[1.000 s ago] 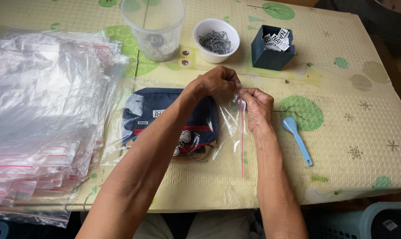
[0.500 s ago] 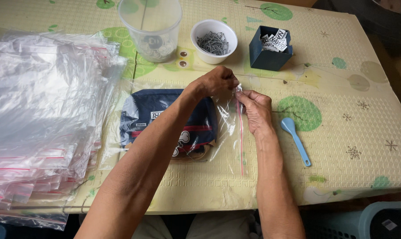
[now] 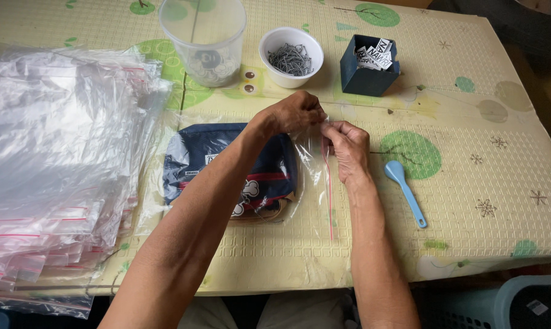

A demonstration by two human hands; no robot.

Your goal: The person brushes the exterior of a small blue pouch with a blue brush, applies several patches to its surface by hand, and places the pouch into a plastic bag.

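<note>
the left hand (image 3: 297, 113) and right hand (image 3: 347, 149) are meeting at the far end of the red zip strip (image 3: 328, 183) of a clear plastic bag (image 3: 309, 176), fingertips pinching the mouth together. the bag is lying flat on the patterned table mat (image 3: 470, 183), a soft navy pouch (image 3: 227, 164) inside it. the film is looking thin, light and slippery; gripping right on the stiffer strip seems the surest hold. a blue spoon (image 3: 404, 192) is lying near.
</note>
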